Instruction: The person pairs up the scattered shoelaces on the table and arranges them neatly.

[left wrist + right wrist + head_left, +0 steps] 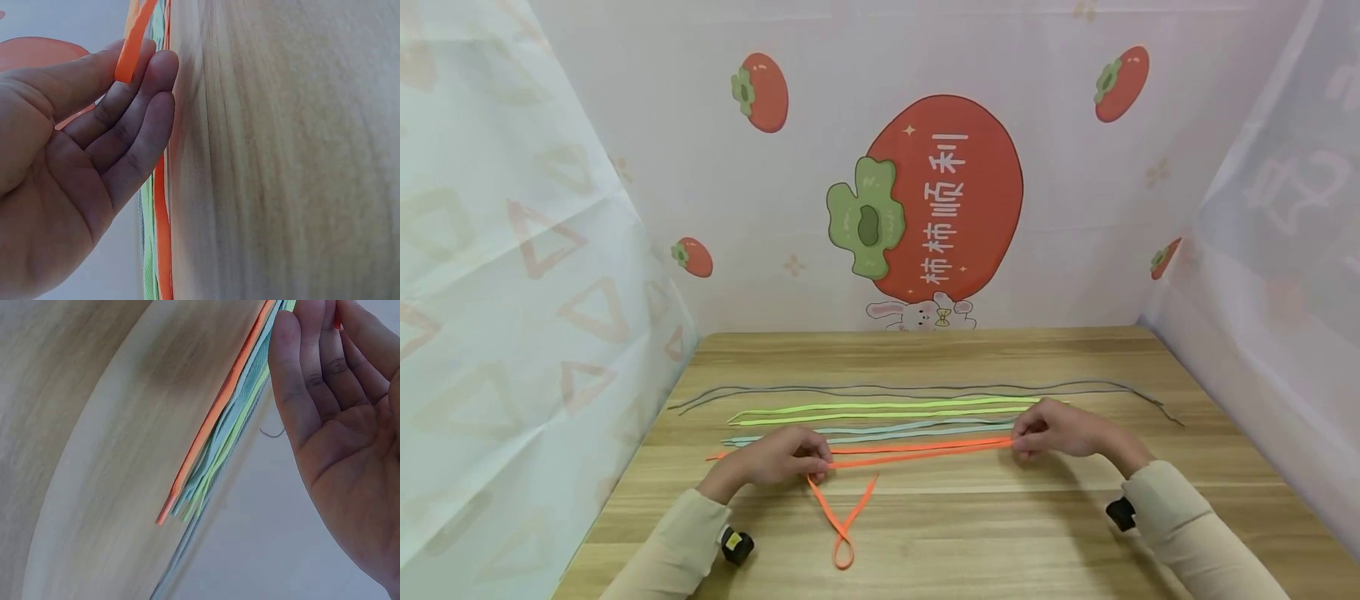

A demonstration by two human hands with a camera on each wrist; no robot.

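My left hand (786, 454) pinches a flat orange shoelace (917, 458) between thumb and fingers. The right hand (1056, 429) holds the same lace farther right, so that the stretch between them is straight. From the left hand a loose end drops toward me and crosses itself in a small loop on the table. Just behind the held stretch, an orange strand (215, 412) lies along the table; whether it is part of another lace I cannot tell. The right fingertips are partly cut off in the right wrist view.
Behind the orange lace, light teal laces (850, 431), yellow-green laces (850, 407) and thin grey laces (880, 387) lie in parallel rows across the wooden table (985, 533). Printed cloth walls (1060, 250) enclose its back and sides.
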